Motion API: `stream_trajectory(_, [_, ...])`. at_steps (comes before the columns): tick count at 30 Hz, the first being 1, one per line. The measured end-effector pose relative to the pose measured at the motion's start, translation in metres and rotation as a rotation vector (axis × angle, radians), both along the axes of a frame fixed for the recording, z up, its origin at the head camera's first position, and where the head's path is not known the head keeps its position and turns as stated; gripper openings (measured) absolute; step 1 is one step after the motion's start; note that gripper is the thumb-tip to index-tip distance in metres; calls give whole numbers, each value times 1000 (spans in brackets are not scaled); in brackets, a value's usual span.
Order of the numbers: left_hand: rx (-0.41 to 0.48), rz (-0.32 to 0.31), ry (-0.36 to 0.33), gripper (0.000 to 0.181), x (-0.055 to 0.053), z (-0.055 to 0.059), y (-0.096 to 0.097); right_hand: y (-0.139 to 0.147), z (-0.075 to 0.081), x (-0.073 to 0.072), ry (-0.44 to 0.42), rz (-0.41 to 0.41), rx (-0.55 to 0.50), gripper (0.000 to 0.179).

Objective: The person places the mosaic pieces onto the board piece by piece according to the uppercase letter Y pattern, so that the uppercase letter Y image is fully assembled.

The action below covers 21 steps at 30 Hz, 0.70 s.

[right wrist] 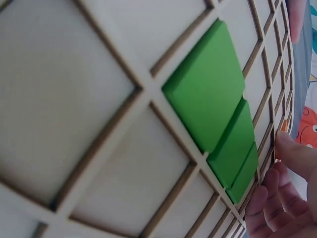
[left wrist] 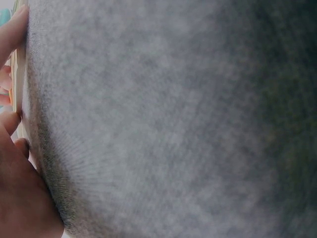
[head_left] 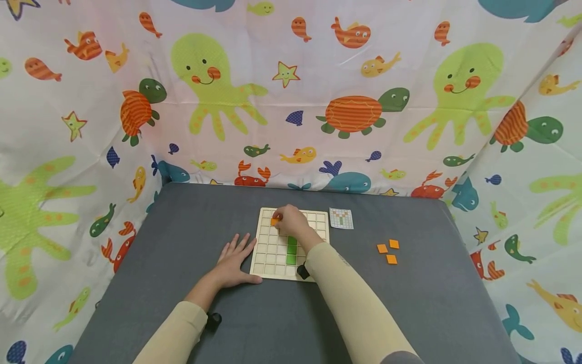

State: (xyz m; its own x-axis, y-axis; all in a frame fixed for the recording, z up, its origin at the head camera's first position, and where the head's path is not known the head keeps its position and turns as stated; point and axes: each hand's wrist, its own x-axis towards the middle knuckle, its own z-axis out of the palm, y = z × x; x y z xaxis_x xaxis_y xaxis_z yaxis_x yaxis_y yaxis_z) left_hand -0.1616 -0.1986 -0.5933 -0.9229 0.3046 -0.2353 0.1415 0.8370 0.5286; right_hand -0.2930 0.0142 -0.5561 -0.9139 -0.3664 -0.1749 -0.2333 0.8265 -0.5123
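A wooden grid board [head_left: 268, 270] lies on the grey table, with green square tiles [head_left: 291, 251] in a column in its cells. My right hand [head_left: 292, 221] is over the board's upper left part. Its thumb and fingertips pinch an orange square tile [head_left: 274, 222] there; in the right wrist view the fingers hide most of that tile. My left hand [head_left: 233, 264] lies with fingers spread at the board's left edge, its thumb [head_left: 252, 278] at the lower left corner. In the left wrist view, its fingers [left wrist: 12, 32] show along the board's side.
Three loose orange tiles [head_left: 391, 259] lie on the table to the right of the board. Beside the board's upper right corner is a small card [head_left: 341, 219] printed with a coloured grid pattern. A curtain [head_left: 291, 101] with sea animals surrounds the table's back and sides.
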Motion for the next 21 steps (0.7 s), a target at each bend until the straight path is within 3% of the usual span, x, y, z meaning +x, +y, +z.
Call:
stream_trajectory(6, [-11, -1, 3, 121, 1, 1, 0, 1, -2, 0, -28, -19, -61, 30])
stream_trajectory(21, [20, -9, 30, 121, 1, 0, 0, 13, 9, 6, -42, -25, -175, 41])
